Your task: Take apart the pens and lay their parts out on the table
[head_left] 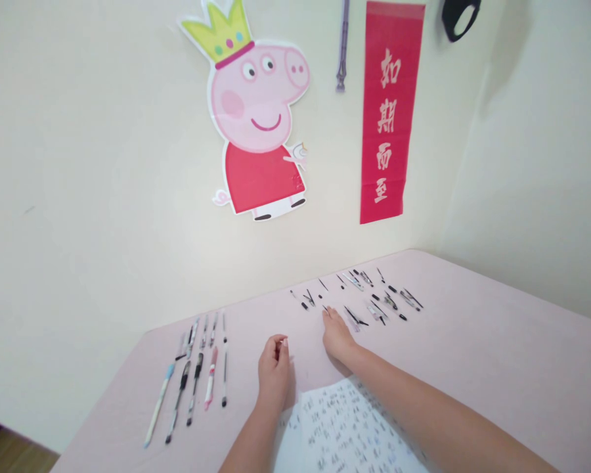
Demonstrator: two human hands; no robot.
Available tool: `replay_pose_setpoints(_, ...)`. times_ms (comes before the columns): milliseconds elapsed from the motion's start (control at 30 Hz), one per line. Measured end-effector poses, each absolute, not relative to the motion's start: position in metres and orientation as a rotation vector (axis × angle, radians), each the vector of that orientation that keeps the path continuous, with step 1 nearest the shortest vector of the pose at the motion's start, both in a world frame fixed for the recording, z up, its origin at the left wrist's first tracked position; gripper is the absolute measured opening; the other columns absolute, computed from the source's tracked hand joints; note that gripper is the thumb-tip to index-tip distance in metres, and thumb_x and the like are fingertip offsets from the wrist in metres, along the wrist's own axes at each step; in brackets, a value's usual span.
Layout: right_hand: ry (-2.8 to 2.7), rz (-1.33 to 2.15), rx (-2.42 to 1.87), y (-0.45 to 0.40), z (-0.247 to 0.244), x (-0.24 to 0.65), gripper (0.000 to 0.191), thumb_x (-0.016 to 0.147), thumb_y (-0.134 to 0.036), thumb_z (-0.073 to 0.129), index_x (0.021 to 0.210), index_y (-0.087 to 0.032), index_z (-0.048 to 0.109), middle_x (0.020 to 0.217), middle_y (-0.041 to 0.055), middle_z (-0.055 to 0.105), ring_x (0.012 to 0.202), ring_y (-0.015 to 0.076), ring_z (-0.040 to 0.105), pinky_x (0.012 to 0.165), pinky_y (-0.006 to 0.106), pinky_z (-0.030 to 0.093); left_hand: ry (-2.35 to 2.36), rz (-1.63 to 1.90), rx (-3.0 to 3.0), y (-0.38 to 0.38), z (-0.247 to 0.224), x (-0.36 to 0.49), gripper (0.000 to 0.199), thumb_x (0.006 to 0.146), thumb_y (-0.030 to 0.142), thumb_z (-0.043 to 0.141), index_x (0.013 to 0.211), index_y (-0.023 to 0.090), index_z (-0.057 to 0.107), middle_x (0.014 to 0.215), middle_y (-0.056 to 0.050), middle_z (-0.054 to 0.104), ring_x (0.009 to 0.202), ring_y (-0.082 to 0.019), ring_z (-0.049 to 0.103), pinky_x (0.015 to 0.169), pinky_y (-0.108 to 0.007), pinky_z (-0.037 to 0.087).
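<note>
Looking matt and smooth across the counter (473, 328). Near its left edge, showing glossy see-through plastic on the clear pens (193, 396) and opaque coloured plastic on the pink pen (211, 378). Toward the back edge, showing dark, smooth plastic on the pen pieces (391, 302). Between left and right edges, showing matt paper on the written sheet (345, 427). Above the back edge, gleaming faintly on the smooth pig cutout (263, 177).

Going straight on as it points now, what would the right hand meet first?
Beyond the thin dark piece at its fingers, probably the small black cap-like piece on the pale pink tabletop; depth is unclear.
</note>
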State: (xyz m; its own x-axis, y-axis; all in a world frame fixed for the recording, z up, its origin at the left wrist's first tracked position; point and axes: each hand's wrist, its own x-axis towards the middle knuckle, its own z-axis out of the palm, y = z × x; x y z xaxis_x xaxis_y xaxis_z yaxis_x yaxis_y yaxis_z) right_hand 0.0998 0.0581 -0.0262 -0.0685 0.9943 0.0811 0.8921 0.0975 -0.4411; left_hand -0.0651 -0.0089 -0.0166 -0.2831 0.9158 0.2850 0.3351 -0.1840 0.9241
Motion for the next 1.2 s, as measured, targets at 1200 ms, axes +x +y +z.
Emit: replay_pose_setpoints(1200, -2.277, 0.426, -1.107, -0.018, -0.006, 0.064, 0.024, 0.08, -0.009, 0.044, 0.093, -0.014, 0.063, 0.092, 0.0073, 0.059, 0.09, 0.0181, 0.05, 0.083, 0.03, 0.038, 1.665, 1.317, 1.552, -0.016, -0.01, -0.061, 0.024, 0.077, 0.039, 0.045, 0.083, 0.019, 0.057, 0.062, 0.002, 0.056, 0.061, -0.016, 0.054, 0.06, -0.027, 0.039)
